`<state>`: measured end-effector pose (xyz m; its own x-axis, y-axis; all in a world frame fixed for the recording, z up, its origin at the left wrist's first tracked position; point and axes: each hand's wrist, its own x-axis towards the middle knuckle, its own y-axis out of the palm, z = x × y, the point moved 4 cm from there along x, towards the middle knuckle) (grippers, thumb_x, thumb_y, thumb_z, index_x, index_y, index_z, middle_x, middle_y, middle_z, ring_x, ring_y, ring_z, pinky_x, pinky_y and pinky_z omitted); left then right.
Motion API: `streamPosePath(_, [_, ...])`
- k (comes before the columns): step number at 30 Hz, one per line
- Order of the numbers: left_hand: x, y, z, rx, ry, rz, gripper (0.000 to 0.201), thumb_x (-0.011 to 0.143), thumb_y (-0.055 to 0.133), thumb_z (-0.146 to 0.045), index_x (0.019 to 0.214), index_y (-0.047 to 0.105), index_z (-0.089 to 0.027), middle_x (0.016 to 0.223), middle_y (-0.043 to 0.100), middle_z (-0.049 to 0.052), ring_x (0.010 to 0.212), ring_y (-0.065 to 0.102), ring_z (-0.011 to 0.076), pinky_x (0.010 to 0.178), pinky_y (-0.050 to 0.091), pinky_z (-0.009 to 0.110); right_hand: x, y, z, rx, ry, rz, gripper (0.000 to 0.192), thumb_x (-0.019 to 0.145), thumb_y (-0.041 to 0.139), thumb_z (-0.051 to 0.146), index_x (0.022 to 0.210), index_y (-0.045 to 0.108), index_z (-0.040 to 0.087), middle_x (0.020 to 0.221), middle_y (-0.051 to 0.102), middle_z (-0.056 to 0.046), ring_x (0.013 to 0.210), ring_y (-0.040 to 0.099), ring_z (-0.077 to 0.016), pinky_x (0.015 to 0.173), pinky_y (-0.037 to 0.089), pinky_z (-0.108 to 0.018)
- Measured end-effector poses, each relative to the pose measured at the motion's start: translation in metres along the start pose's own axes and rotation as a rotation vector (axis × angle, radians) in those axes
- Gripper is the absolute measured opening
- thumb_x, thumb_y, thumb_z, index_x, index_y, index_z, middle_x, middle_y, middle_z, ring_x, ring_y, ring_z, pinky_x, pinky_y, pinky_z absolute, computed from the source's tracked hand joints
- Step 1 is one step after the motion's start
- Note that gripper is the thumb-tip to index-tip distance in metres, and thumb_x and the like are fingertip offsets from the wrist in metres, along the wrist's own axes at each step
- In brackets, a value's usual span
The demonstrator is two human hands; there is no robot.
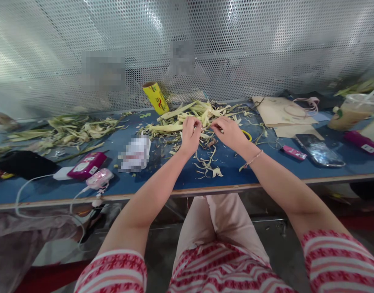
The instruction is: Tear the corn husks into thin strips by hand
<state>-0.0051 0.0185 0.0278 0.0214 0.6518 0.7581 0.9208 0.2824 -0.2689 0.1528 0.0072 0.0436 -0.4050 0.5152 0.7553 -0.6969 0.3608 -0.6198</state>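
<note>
Fingers of my left hand [191, 132] and right hand [231, 132] pinch shut on 1 thin husk strip [206, 127], stretched sideways between both grips, above the worktop [162, 179].

**Count on the blue surface**

Two hands, left hand [190, 134] and right hand [231, 133]. Two heaps of husk strips: one heap [191, 118] by the hands, a second heap [71, 130] further left. One yellow roll [156, 97]. One phone [320, 149]. One drink cup [353, 112]. Two magenta power banks [87, 165] [362, 142]. One small pink device [99, 178]. Two brown paper sheets [281, 112] [298, 131].
</note>
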Motion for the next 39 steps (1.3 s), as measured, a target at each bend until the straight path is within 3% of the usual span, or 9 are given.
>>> streamPosePath(3, [-0.004,0.002,-0.009,-0.08,0.008,0.107,0.042,0.089,0.043,-0.057,0.07,0.048,-0.021,0.071,0.046,0.002,0.074,0.047,0.0168,0.074,0.04,0.033,-0.001,0.0,0.002,0.023,0.015,-0.002,0.01,0.088,0.05,0.016,0.081,0.056,0.019,0.081,0.059,-0.006,0.079,0.053,-0.0182,0.076,0.044,-0.034])
streamPosePath(6, [-0.006,0.007,-0.008,-0.214,-0.091,0.133,0.049,0.083,0.047,-0.065,0.065,0.047,-0.02,0.063,0.039,-0.001,0.066,0.043,0.0141,0.067,0.036,0.029,-0.001,0.002,0.006,0.041,0.002,0.02,0.01,0.088,0.05,0.016,0.081,0.055,0.019,0.082,0.06,-0.006,0.079,0.054,-0.0182,0.075,0.045,-0.034])
streamPosePath(12, [-0.003,0.013,-0.004,-0.369,-0.285,0.148,0.051,0.08,0.057,-0.059,0.054,0.042,-0.019,0.053,0.035,-0.002,0.055,0.032,0.0109,0.057,0.025,0.028,-0.001,0.003,0.012,0.039,-0.065,0.069,0.012,0.09,0.047,0.017,0.084,0.057,0.02,0.084,0.062,-0.007,0.084,0.057,-0.0199,0.079,0.047,-0.036])
streamPosePath(18, [0.0,0.009,-0.011,-0.303,-0.288,0.161,0.046,0.084,0.06,-0.045,0.052,0.042,-0.018,0.05,0.037,-0.003,0.053,0.032,0.0104,0.056,0.025,0.029,-0.001,0.003,0.01,0.064,-0.018,0.076,0.012,0.09,0.048,0.017,0.085,0.059,0.019,0.087,0.063,-0.008,0.085,0.057,-0.0201,0.08,0.047,-0.036])
streamPosePath(28, [-0.004,0.009,-0.009,-0.328,-0.254,0.138,0.048,0.078,0.056,-0.062,0.06,0.047,-0.018,0.057,0.04,-0.002,0.058,0.038,0.0113,0.06,0.032,0.027,0.001,0.003,0.011,0.153,0.027,0.09,0.013,0.085,0.049,0.012,0.08,0.059,0.018,0.079,0.062,-0.005,0.077,0.055,-0.0176,0.074,0.044,-0.032])
streamPosePath(39, [-0.004,0.014,0.001,-0.461,-0.321,0.098,0.051,0.074,0.059,-0.066,0.062,0.045,-0.019,0.059,0.034,-0.003,0.057,0.036,0.0097,0.055,0.033,0.025,0.004,0.001,0.009,0.252,0.095,0.194,0.01,0.084,0.051,0.014,0.083,0.06,0.018,0.081,0.063,-0.004,0.071,0.052,-0.0145,0.068,0.041,-0.029])
